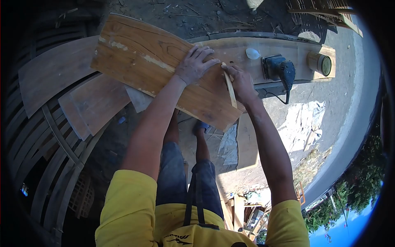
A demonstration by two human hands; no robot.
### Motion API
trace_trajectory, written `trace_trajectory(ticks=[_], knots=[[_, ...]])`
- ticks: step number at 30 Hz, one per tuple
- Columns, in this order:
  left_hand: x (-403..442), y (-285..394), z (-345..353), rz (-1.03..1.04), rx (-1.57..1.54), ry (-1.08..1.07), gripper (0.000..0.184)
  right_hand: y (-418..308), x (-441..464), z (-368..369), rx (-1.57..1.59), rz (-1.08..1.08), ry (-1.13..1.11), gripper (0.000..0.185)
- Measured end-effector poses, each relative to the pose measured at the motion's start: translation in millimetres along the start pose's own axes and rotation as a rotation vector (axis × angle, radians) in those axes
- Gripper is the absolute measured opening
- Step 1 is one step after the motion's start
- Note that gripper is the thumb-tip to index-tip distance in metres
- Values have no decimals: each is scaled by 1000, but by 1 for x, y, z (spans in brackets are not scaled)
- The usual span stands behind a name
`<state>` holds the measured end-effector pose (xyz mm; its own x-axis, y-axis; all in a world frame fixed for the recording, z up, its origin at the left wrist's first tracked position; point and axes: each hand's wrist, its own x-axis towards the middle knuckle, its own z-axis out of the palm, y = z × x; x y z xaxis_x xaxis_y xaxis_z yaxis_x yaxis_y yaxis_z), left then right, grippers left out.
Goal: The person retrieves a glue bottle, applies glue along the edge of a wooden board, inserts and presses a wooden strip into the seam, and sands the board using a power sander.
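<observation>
A long brown wooden board (pixel 135 51) with visible grain and pale, filler-like patches slants in front of me, above my legs. My left hand (pixel 194 65) lies on its upper face, fingers spread, with nothing gripped. Near the board's right end, my right hand (pixel 242 84) is closed around a thin, pale wooden strip (pixel 229 87). The strip stands out along that end of the board; I cannot tell whether it is loose or attached. Some right-hand fingers are hidden behind the strip.
Beyond the board, a long workbench panel (pixel 234 51) carries a corded power sander (pixel 276 69), a can (pixel 317 64) and a whitish translucent piece (pixel 252 53). Curved wooden panels (pixel 57 68) lie at left beside slatted woodwork (pixel 55 148). A white sheet (pixel 302 123) lies on the ground.
</observation>
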<state>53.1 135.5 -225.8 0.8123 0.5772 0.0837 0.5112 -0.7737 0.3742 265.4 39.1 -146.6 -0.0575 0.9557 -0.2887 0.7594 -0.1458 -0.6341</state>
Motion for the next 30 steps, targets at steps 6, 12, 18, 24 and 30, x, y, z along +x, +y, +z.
trace_trajectory(ticks=[6, 12, 18, 24, 30], knots=[[-2, -1, 3, -1, 41, 12, 50, 9, 1, 2, 172, 39, 36, 42], [-3, -1, 6, -23, 2, 19, 44, 5, 2, -3, 227, 164, 0, 39], [-2, -1, 5, -44, 15, 22, 41, 7, 1, 1, 97, 81, 32, 34], [-4, -3, 4, 9, 12, 32, 41, 8, 0, 3, 82, 38, 56, 33], [-2, -1, 5, 11, 17, 3, 46, 5, -1, 1, 42, 38, 31, 36]])
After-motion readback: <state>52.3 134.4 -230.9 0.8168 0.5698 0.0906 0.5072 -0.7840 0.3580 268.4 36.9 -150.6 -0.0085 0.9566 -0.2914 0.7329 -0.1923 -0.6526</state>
